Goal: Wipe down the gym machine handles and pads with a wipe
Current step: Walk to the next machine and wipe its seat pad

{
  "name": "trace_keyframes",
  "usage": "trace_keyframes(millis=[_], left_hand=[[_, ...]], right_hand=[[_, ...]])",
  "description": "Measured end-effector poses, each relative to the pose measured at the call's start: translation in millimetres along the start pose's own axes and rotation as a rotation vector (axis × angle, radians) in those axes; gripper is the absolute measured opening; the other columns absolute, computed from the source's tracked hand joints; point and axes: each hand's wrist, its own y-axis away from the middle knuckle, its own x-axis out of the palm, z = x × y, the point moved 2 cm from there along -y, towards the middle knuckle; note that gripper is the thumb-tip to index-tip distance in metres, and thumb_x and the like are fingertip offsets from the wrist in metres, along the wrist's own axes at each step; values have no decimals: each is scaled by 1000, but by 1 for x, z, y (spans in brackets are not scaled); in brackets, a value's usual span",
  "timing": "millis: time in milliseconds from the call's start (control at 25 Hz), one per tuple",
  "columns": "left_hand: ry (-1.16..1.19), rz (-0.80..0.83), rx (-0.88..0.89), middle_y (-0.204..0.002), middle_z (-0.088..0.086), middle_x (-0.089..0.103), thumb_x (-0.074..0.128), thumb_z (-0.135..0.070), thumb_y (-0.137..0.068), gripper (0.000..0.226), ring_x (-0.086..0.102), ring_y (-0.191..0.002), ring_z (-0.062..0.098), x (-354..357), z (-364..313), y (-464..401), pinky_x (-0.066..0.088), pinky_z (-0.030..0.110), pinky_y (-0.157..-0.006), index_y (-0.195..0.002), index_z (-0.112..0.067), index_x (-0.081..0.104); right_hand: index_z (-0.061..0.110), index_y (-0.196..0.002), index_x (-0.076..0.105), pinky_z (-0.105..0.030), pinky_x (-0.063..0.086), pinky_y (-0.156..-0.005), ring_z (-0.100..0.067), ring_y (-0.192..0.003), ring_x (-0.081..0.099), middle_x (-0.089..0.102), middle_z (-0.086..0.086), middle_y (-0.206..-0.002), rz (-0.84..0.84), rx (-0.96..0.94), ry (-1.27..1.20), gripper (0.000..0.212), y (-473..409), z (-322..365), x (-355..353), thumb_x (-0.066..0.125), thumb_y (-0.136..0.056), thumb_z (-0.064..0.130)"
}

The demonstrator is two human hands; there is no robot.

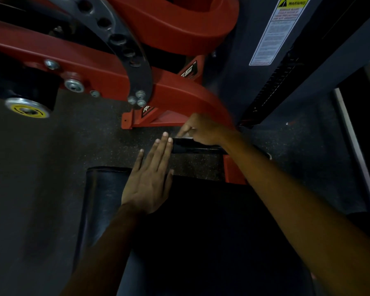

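Note:
A short black handle (187,148) sticks out leftward from the red machine frame, just above a black seat pad (192,221). My right hand (203,130) lies over the top of the handle with its fingers curled, pressing a small pale wipe (187,135) against it; only a sliver of the wipe shows. My left hand (151,176) hovers flat with straight fingers, fingertips close to the handle's free end, holding nothing. A black roller pad (103,195) lies under and left of my left hand.
The red frame (107,67) with a grey perforated adjustment plate (124,43) fills the upper left. A dark weight-stack column (265,60) bearing a warning label (280,28) rises at the right. Speckled rubber floor (41,167) lies on the left.

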Motion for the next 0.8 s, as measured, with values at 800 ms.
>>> trace_keyframes(millis=[800], left_hand=[[22,2,-2,-158,-4,-17,30,-36,-98,68,-3,-146,10,0,0,0,16,43,-119,-151,-15,-8]], right_hand=[[8,-100,67,-24,42,-72,-15,-89,59,65,-7,-104,97,45,211,18,4,-12,-9,53,-90,1]])
